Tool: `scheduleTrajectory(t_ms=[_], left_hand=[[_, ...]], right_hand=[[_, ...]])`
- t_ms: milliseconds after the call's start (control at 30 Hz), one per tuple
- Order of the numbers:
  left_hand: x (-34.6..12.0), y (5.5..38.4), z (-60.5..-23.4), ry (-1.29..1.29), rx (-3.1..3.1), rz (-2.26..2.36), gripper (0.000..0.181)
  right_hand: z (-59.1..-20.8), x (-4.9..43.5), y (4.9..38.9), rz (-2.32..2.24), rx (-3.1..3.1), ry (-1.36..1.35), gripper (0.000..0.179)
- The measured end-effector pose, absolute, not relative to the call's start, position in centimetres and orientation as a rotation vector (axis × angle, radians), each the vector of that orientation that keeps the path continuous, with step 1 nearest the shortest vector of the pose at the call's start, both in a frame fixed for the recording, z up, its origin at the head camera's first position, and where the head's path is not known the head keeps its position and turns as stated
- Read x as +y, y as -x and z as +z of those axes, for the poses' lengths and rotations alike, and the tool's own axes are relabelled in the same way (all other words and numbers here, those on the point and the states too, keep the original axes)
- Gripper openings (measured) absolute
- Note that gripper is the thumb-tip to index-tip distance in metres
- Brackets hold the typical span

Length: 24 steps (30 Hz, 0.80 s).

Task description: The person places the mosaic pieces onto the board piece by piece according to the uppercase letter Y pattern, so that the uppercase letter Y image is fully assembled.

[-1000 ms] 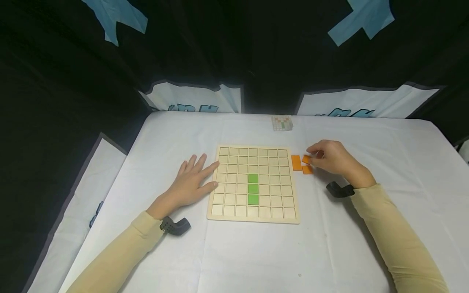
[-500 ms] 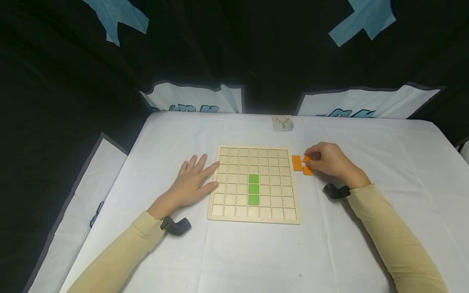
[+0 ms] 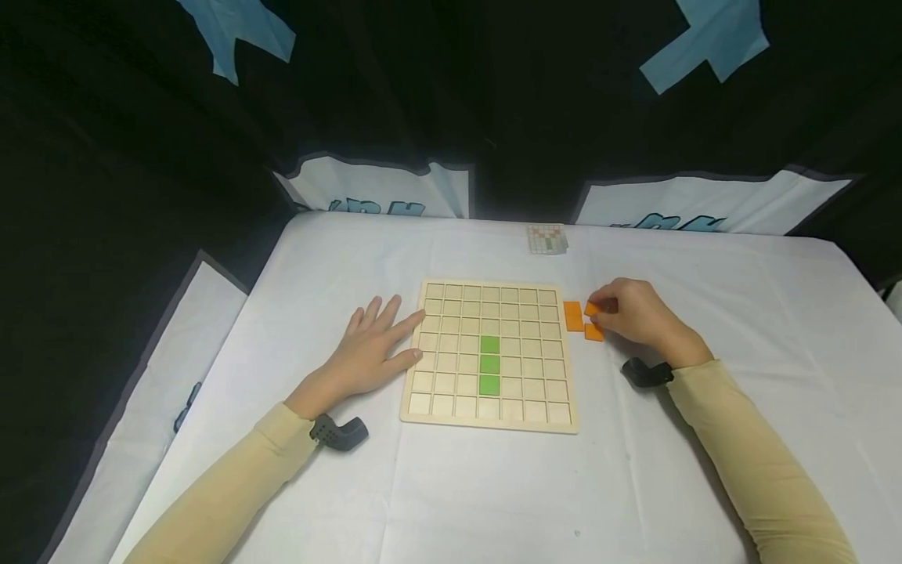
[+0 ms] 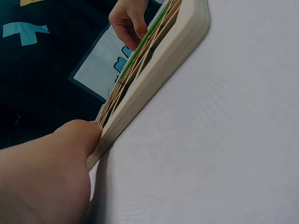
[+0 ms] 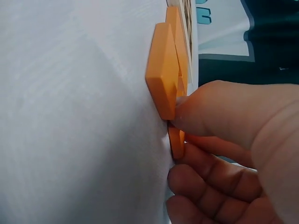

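An orange tile point(image 3: 590, 309) is pinched by the right hand point(image 3: 634, 313). The wooden board point(image 3: 491, 354) is touched by the left hand point(image 3: 366, 352), its fingers point(image 3: 405, 323) straight.

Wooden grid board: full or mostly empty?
Mostly empty. The wooden grid board holds only three green square tiles in one column; every other cell shows bare wood.
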State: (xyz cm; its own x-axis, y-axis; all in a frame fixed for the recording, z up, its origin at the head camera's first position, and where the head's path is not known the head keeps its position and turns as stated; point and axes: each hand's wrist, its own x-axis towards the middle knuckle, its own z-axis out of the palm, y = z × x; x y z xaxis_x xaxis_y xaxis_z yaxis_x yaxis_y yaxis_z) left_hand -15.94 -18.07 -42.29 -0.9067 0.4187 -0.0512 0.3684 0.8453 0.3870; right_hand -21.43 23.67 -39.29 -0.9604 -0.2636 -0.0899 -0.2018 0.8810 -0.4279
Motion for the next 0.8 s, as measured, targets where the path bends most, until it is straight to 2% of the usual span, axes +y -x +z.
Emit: scheduleTrajectory(t_ms=[500,800], left_hand=[[-18.1,16.0,-42.3,-0.618,2.883,0.566,0.066],[-18.1,15.9,-42.3,-0.605,2.886,0.554,0.066]], right_hand=[[-39.0,23.0,21.3,-0.709,2.941,0.376,0.034],[-38.6,21.1,21.5,-0.765,2.944,0.486,0.032]])
